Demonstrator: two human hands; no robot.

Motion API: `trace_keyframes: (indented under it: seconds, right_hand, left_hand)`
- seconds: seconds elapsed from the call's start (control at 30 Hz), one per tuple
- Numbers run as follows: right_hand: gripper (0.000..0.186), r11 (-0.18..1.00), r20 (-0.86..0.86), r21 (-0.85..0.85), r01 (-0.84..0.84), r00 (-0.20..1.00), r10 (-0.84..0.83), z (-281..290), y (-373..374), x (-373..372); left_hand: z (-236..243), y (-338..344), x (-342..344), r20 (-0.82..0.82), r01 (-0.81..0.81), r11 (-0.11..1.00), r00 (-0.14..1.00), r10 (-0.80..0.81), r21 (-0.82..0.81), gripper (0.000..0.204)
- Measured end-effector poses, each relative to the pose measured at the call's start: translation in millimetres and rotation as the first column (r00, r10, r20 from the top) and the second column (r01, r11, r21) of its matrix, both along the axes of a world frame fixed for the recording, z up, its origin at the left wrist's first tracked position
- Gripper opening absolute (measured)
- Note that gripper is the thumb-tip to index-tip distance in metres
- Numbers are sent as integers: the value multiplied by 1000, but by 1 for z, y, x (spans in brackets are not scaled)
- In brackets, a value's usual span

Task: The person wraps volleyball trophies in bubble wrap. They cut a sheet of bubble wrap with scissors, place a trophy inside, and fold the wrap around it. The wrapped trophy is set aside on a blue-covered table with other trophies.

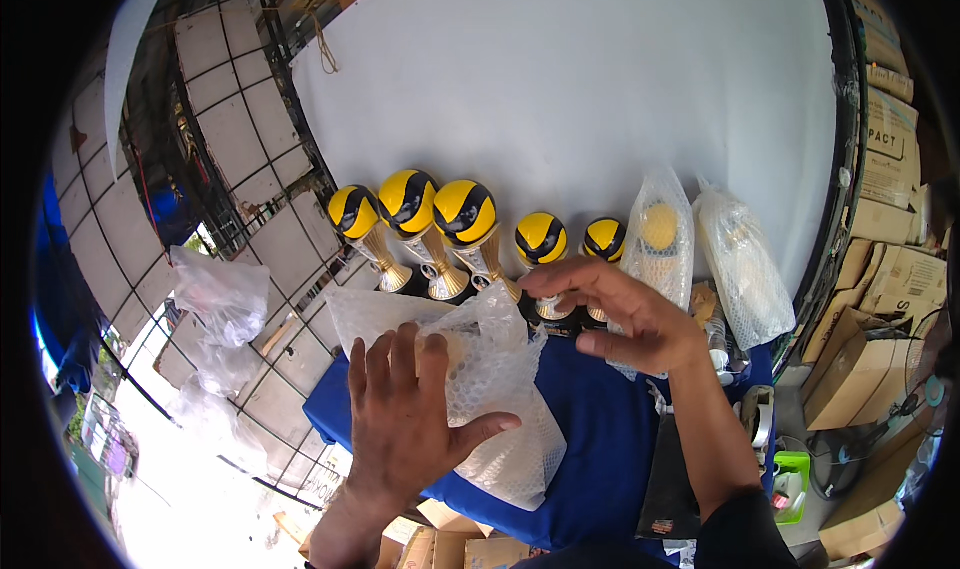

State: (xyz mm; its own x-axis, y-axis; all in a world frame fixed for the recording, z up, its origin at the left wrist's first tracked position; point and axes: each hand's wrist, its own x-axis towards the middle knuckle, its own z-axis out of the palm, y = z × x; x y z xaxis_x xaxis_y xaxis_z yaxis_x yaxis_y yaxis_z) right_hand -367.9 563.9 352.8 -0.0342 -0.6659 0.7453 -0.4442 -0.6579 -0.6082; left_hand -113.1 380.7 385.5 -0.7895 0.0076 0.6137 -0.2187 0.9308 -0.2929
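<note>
My left hand point(405, 424) is spread over a sheet of bubble wrap point(500, 409) that lies crumpled on the blue cloth. Whether the palm presses on the wrap is hidden. Something pale seems to be under or inside the wrap, too covered to name. My right hand point(640, 319) is raised with curved fingers, the thumb well apart and nothing visible between them. Its fingertips overlap the stem of a small trophy topped with a yellow and black volleyball point(542, 237); contact cannot be made out. Another small volleyball trophy point(605, 239) stands just behind that hand.
Three larger volleyball trophies point(465, 213) line the back left of the blue-covered table point(600, 439). Two bubble-wrapped trophies point(745, 264) stand at the back right. A white backdrop point(580, 89) rises behind. Cardboard boxes point(860, 369) and a green basket point(792, 489) are at the right.
</note>
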Motion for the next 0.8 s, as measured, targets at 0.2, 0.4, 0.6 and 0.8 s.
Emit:
trace_keyframes:
  seconds: [0.2, 0.4, 0.6, 0.8]
  right_hand:
    - [65, 994, 40, -105, 35, 999, -30, -14, -25, 28]
    - [52, 989, 62, -140, 50, 997, -42, -36, -29, 31]
    - [27, 934, -23, -314, 170, 982, -186, -34, -34, 21]
    - [20, 925, -121, -349, 147, 972, -200, -14, -43, 31]
  left_hand:
    - [21, 19, -4, 120, -36, 999, 992, 39, -33, 89]
    - [55, 25, -13, 359, -75, 997, 931, 62, 22, 67]
    - [68, 24, -18, 414, -68, 988, 910, 3, 141, 55]
    - [61, 16, -2, 350, -60, 990, 936, 12, 125, 62]
